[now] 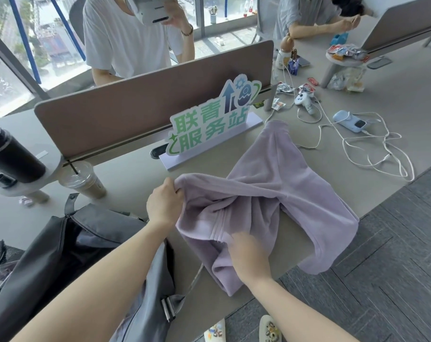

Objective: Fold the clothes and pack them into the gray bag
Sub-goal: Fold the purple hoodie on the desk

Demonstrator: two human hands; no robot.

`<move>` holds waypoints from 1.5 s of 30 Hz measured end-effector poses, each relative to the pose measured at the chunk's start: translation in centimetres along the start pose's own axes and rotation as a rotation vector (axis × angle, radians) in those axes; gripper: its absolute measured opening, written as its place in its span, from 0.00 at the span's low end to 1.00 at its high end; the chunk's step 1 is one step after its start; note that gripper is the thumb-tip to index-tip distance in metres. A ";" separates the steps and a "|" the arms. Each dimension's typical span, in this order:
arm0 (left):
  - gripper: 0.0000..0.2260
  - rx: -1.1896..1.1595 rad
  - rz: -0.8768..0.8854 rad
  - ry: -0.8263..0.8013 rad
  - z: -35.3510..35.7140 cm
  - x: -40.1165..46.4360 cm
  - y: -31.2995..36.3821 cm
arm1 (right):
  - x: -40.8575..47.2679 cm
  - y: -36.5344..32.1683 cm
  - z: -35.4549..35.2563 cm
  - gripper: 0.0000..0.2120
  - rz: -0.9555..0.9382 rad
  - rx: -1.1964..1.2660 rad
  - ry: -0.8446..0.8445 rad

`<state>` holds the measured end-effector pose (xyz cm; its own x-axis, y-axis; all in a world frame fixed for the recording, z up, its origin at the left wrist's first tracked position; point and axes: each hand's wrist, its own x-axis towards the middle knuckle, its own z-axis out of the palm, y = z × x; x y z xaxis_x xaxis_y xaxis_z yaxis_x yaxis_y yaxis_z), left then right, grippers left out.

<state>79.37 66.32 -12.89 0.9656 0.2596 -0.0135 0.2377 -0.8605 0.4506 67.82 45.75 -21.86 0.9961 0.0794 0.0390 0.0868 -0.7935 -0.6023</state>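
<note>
The lilac garment [278, 193] lies rumpled on the grey desk [125, 174], its far end reaching toward 12 o'clock near the sign stand [209, 124], its near right part draping over the desk edge at about 4 o'clock. The left hand [164, 202] pinches a bunched edge of the cloth at its 9 o'clock side, fingers curled round the fabric. The right hand [246, 253] lies on the near part of the cloth by a ribbed band; its fingertips are tucked into the folds, so I cannot tell whether it grips or only presses.

By my reading the folding is at its start: the cloth is still creased and no clean fold shows. The next move likely calls for spreading it flat, then bringing the left-held edge across toward 3 o'clock while the right hand pins the cloth.

The gray bag [69, 245] sits at 8 o'clock, just beside the left forearm, its mouth open, so packing is a short carry to the left.

Room is tight. At 10 o'clock a lidded iced drink [82, 181] stands near the left hand and could be knocked. White cables [372, 149] trail at 2 o'clock, near the cloth's far end. The overhanging part could slide off the desk edge if tugged carelessly.
</note>
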 end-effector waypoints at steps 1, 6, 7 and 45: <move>0.06 -0.094 0.000 0.025 -0.4 0.2 0.6 | 0.0 0.0 0.3 0.14 -0.031 0.036 0.026; 0.10 -0.213 -0.015 0.031 -0.7 0.8 1.8 | 0.8 -1.6 0.7 0.19 -0.123 0.098 0.020; 0.10 -0.212 -0.023 0.035 -0.7 0.8 1.8 | 1.1 -2.1 0.8 0.19 -0.123 0.113 0.040; 0.23 -0.104 0.181 0.126 -1.3 4.9 0.6 | -6.3 3.7 -2.4 0.26 0.440 -0.483 -0.283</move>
<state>84.14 67.65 -11.48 0.9692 0.1633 0.1844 0.0433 -0.8498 0.5253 61.88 40.85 -22.40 0.9035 -0.2080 -0.3748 -0.2591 -0.9616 -0.0909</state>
